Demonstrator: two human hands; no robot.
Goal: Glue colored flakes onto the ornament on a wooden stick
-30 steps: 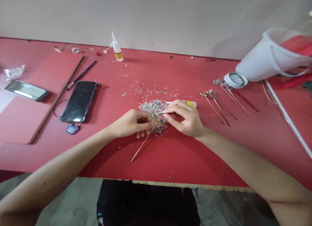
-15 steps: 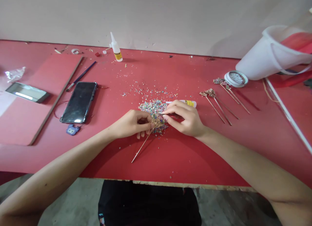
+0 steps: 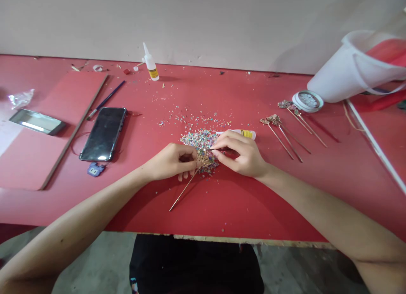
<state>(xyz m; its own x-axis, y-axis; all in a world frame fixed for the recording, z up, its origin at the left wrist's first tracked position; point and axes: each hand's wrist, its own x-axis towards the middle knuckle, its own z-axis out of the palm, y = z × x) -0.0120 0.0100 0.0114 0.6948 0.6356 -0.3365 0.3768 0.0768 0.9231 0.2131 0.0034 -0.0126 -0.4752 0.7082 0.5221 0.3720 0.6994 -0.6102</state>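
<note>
My left hand pinches the ornate gold head of a hairpin, whose long thin stem slants down toward the table's front edge. In my right hand is a pair of tweezers, held between thumb and fingers. The tweezers' tips reach the hairpin's head, but whether they grip a chip is too small to make out. Beneath both hands spreads a pile of tiny multicoloured chips. A glue bottle with a yellow label lies just behind my right hand, partly covered by it.
Several gold hairpins lie at the right, near a round container of pale pieces and a white bucket. Another glue bottle stands at the back. At the left are a phone, a paintbrush and a red board.
The hairpin's stem end has swung slightly left. My hands stay almost in place, with the tweezers still at the hairpin's head. The camera view has shifted a little.
</note>
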